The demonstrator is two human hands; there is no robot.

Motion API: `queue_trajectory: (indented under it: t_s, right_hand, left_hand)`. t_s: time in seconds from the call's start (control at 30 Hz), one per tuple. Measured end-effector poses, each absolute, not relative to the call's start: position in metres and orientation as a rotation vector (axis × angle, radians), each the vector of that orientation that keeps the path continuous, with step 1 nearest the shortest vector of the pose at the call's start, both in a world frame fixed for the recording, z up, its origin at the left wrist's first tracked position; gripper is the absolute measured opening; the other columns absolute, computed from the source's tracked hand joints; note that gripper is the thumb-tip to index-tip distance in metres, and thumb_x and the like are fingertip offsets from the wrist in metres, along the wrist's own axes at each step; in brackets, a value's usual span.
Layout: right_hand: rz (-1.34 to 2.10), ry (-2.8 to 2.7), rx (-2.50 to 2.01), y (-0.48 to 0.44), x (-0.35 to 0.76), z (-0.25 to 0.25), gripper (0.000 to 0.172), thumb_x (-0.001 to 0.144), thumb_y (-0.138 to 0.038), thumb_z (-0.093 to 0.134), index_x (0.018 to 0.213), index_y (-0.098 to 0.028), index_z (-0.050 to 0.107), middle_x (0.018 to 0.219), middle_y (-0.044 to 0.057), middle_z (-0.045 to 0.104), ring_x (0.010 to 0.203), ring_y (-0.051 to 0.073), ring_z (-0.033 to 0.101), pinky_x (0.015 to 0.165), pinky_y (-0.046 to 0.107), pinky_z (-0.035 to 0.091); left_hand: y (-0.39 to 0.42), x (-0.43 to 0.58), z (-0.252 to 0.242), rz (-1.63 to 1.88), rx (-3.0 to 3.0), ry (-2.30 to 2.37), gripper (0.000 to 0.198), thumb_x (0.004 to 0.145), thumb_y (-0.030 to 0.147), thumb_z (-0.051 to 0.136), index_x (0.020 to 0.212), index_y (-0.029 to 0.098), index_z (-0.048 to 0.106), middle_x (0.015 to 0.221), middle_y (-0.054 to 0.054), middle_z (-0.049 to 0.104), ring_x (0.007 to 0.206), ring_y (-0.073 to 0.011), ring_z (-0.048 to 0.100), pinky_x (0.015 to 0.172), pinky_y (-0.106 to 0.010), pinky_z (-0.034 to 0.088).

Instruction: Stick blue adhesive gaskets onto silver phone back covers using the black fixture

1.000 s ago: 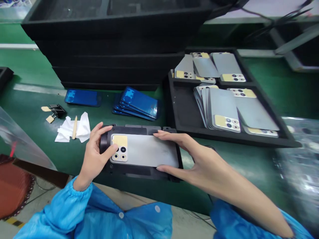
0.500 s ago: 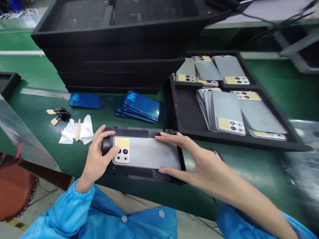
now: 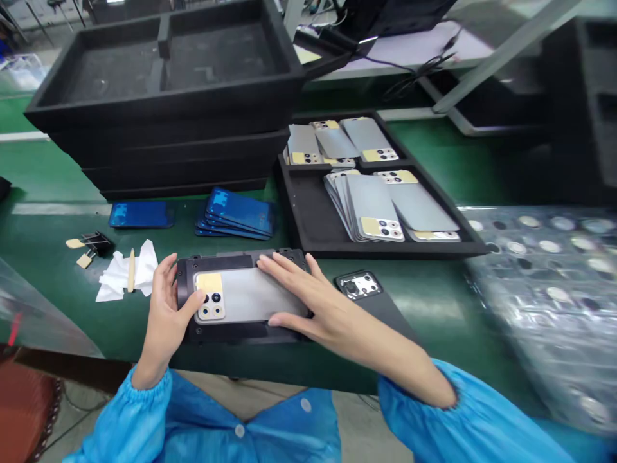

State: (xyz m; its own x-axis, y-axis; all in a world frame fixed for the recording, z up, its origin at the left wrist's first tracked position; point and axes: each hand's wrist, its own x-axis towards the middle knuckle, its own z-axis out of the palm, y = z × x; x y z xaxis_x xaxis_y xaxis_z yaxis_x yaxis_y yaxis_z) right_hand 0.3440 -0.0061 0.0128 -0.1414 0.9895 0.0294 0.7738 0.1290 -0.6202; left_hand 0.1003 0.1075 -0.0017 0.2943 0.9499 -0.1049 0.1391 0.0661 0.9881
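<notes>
A silver phone back cover (image 3: 245, 292), with a cream patch and several camera rings at its left end, lies face up in a black fixture (image 3: 231, 331) at the table's front edge. My left hand (image 3: 166, 305) is closed around the fixture's left end, its thumb tip on the cover beside the camera rings. Across the right end of the cover rests my right hand (image 3: 308, 299), open, fingers stretched out and thumb apart near the lower edge. It hides that end. A dark phone back part with a bare camera plate (image 3: 359, 285) lies partly under my right forearm.
A black tray (image 3: 313, 212) of silver covers stands behind on the right. Stacked black trays (image 3: 168, 138) rise at the back left, with blue-filmed panels (image 3: 238, 212) before them. Left are a wooden stick (image 3: 131, 270) on white wipes and binder clips (image 3: 96, 243); right, clear plastic trays (image 3: 549, 289).
The view has swung right, so everything sits further left. My right hand has gone from spanning the cover's edges to lying further over it. The left hand keeps its hold on the fixture.
</notes>
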Motion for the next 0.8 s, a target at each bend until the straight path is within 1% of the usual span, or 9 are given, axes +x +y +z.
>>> queue_trajectory:
  t_s: [0.07, 0.17, 0.23, 0.33, 0.43, 0.53, 0.63, 0.73, 0.8]
  right_hand:
    - [0.508, -2.039, -1.741, -0.013, 0.336, 0.002, 0.071, 0.106, -0.052, 0.046, 0.166, -0.034, 0.013, 0.168, 0.011, 0.036, 0.158, 0.036, 0.023, 0.120, 0.078, 0.018]
    - [0.182, -2.014, -1.833, -0.032, 0.323, -0.012, 0.074, 0.102, -0.065, 0.040, 0.164, -0.026, 0.028, 0.168, 0.018, 0.033, 0.158, 0.043, 0.021, 0.118, 0.083, 0.012]
    - [-0.047, -1.910, -1.902, -0.044, 0.315, -0.018, 0.074, 0.101, -0.068, 0.040, 0.160, -0.024, 0.037, 0.168, 0.021, 0.030, 0.158, 0.045, 0.018, 0.118, 0.083, 0.008]
    - [-0.242, -1.750, -2.021, -0.049, 0.308, -0.018, 0.067, 0.101, -0.065, 0.043, 0.152, -0.021, 0.048, 0.167, 0.024, 0.033, 0.158, 0.046, 0.017, 0.117, 0.084, 0.005]
    - [-0.223, -1.681, -2.150, -0.032, 0.306, -0.006, 0.057, 0.104, -0.058, 0.044, 0.140, -0.017, 0.059, 0.164, 0.026, 0.037, 0.156, 0.047, 0.027, 0.116, 0.084, 0.008]
    - [-0.188, -1.653, -2.211, -0.010, 0.307, 0.006, 0.052, 0.104, -0.055, 0.045, 0.124, -0.012, 0.069, 0.162, 0.026, 0.040, 0.152, 0.048, 0.034, 0.117, 0.084, 0.011]
    - [-0.210, -1.642, -2.222, -0.008, 0.302, 0.011, 0.054, 0.104, -0.054, 0.047, 0.122, -0.009, 0.070, 0.158, 0.028, 0.045, 0.150, 0.048, 0.038, 0.118, 0.083, 0.012]
    - [-0.248, -1.662, -2.213, -0.028, 0.291, 0.005, 0.058, 0.105, -0.054, 0.044, 0.135, -0.008, 0.062, 0.155, 0.029, 0.048, 0.149, 0.047, 0.042, 0.119, 0.081, 0.011]
    - [-0.246, -1.689, -2.168, -0.046, 0.284, -0.001, 0.057, 0.107, -0.051, 0.042, 0.142, -0.009, 0.055, 0.154, 0.028, 0.051, 0.149, 0.045, 0.042, 0.119, 0.080, 0.014]
  left_hand:
    - [0.108, 0.100, -0.003, 0.867, 1.385, 1.124, 0.076, 0.074, 0.038, 0.083, 0.138, 0.027, 0.044, 0.155, -0.013, 0.046, 0.153, -0.0312, 0.037, 0.122, -0.046, 0.040]
    - [0.109, 0.099, -0.004, 0.876, 1.404, 1.137, 0.076, 0.075, 0.040, 0.083, 0.139, 0.028, 0.044, 0.157, -0.013, 0.043, 0.153, -0.0314, 0.036, 0.123, -0.045, 0.039]
    - [0.110, 0.098, -0.004, 0.870, 1.405, 1.133, 0.076, 0.076, 0.041, 0.082, 0.140, 0.028, 0.044, 0.157, -0.013, 0.044, 0.152, -0.0318, 0.038, 0.121, -0.046, 0.041]
    - [0.111, 0.099, -0.002, 0.860, 1.388, 1.119, 0.075, 0.076, 0.040, 0.083, 0.139, 0.028, 0.045, 0.156, -0.013, 0.046, 0.151, -0.0318, 0.040, 0.120, -0.046, 0.044]
    - [0.112, 0.100, 0.001, 0.868, 1.378, 1.123, 0.073, 0.076, 0.039, 0.084, 0.137, 0.029, 0.047, 0.155, -0.012, 0.046, 0.152, -0.0312, 0.038, 0.121, -0.046, 0.043]
    - [0.113, 0.101, 0.003, 0.869, 1.381, 1.128, 0.071, 0.075, 0.039, 0.085, 0.135, 0.029, 0.048, 0.155, -0.012, 0.046, 0.152, -0.0315, 0.038, 0.120, -0.047, 0.044]
    - [0.114, 0.101, 0.002, 0.848, 1.408, 1.121, 0.068, 0.077, 0.039, 0.083, 0.135, 0.029, 0.049, 0.155, -0.013, 0.045, 0.152, -0.0319, 0.039, 0.120, -0.048, 0.043]
    - [0.115, 0.100, -0.002, 0.841, 1.422, 1.116, 0.068, 0.078, 0.039, 0.082, 0.136, 0.028, 0.048, 0.147, -0.014, 0.052, 0.151, -0.0323, 0.041, 0.122, -0.051, 0.040]
    - [0.115, 0.100, -0.004, 0.845, 1.417, 1.111, 0.068, 0.078, 0.039, 0.082, 0.136, 0.027, 0.048, 0.145, -0.015, 0.052, 0.151, -0.0327, 0.040, 0.122, -0.053, 0.039]
